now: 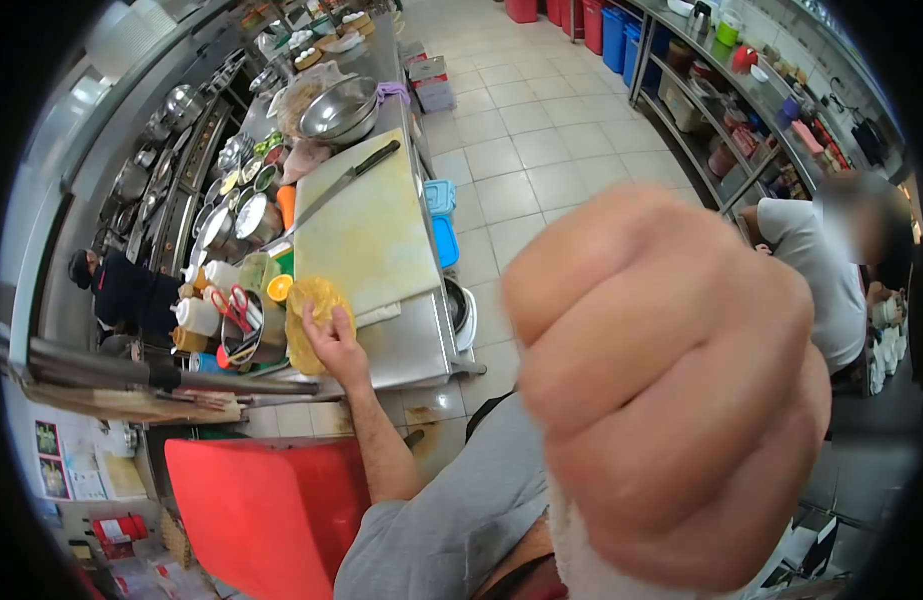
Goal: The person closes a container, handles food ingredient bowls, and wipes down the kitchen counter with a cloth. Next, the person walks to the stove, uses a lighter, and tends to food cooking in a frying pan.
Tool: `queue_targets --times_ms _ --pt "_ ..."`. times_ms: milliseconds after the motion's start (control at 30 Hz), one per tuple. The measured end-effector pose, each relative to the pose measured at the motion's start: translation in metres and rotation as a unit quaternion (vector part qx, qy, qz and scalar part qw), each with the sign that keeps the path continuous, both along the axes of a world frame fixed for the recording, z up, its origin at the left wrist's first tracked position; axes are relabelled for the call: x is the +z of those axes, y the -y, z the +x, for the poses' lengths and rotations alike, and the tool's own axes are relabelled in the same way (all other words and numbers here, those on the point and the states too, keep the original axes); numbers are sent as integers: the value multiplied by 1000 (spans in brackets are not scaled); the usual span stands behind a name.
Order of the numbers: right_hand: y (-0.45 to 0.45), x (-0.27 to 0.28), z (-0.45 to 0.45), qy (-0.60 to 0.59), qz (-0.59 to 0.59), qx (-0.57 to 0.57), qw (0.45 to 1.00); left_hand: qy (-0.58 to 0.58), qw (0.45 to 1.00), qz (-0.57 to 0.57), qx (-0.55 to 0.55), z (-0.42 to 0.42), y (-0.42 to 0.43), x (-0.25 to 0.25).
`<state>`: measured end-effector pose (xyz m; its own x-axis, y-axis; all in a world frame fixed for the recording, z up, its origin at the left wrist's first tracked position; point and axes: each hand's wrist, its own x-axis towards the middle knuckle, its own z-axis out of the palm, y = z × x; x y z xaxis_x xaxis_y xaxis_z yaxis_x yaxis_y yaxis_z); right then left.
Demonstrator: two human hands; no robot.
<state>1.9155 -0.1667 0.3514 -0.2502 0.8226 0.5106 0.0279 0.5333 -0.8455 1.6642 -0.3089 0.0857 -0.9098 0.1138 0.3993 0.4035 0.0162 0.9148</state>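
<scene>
Very close to the camera, my right hand [671,390] is closed in a fist; whatever it holds, if anything, is hidden. At the near left corner of the cutting board [366,240], my left hand [334,343] lies with fingers apart against a yellow, crinkled plastic-like bag [306,310]; whether it grips the bag is unclear. A knife with a black handle [378,157] lies across the far part of the board. A halved orange [280,288] sits beside the bag, next to a metal container [266,335] with red-handled scissors [239,310].
A large steel bowl [339,108] stands beyond the board. Pots and sauce bottles [196,316] line the left side. A red bin [271,510] is below. One person [131,295] is at the left, another [816,270] at the right near metal shelves [716,115].
</scene>
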Motion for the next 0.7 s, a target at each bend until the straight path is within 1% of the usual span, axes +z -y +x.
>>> queue_targets --times_ms 33,67,100,133,167,200,233,267,333,367,400,433,467,533,567,600,667,700 --pt "-19 1 -7 -48 47 111 991 14 999 -12 -27 6 -22 1" --pt "-40 1 -14 -96 92 220 966 13 999 -15 -32 9 -37 -1" --pt "-62 3 -23 -144 138 326 924 31 998 -20 -48 12 -48 -1" --pt "-83 4 -30 -190 183 427 865 49 997 -24 -61 14 -60 -2" --pt "-102 4 -37 -233 224 525 788 58 995 -17 -73 13 -70 -9" --pt "-118 4 -44 -274 265 617 688 51 997 -14 -62 10 -80 -14" --pt "-119 5 -37 -227 238 488 808 61 995 -12 -74 10 -88 -18" --pt "-144 -8 -55 -338 375 504 701 71 993 -6 -91 7 -99 -19" --pt "-156 -26 -81 -497 326 396 700 72 994 5 -84 9 -122 -16" --pt "-164 -24 -83 -499 331 402 693 65 996 -4 -66 6 -131 -16" --pt "-170 -23 -82 -511 267 403 710 60 997 -17 -47 4 -139 -17" --pt "-180 -22 -83 -521 198 402 727 73 997 8 -39 -1 -150 -23" --pt "-194 -18 -86 -525 195 405 722 70 997 8 -32 -3 -159 -25" --pt "-220 -13 -91 -511 245 499 655 89 996 3 -16 4 -182 -20" --pt "-233 -10 -91 -495 239 494 674 90 996 5 -9 4 -196 -22" --pt "-248 -4 -94 -494 233 500 672 90 996 2 -6 4 -208 -25" --pt "-278 6 -104 -415 310 539 664 91 996 -5 5 3 -229 -34" --pt "-290 6 -103 -418 306 543 661 97 995 -12 -4 2 -238 -39"
